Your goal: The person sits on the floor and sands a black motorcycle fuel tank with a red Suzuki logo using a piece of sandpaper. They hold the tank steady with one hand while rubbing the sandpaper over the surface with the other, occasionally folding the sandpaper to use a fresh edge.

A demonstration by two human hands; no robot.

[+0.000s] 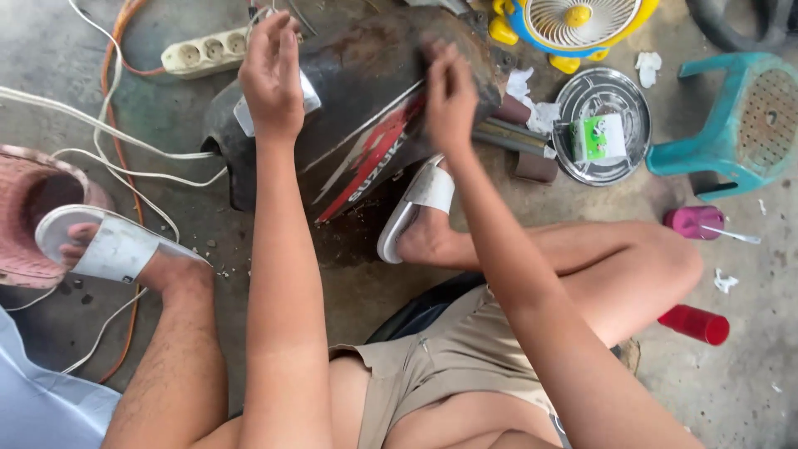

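A dark, rusty motorcycle fuel tank with a red and white stripe lies on the concrete floor between my feet. My left hand rests on its left upper side, fingers curled over a white piece of paper or tape on the tank. My right hand presses on the tank's right side with fingers bunched; whether it pinches something small is hidden.
A white power strip and cables lie at the upper left. A small yellow and blue fan, a round metal lid with a green-labelled box, a teal plastic stool, a pink cup and a red can are on the right.
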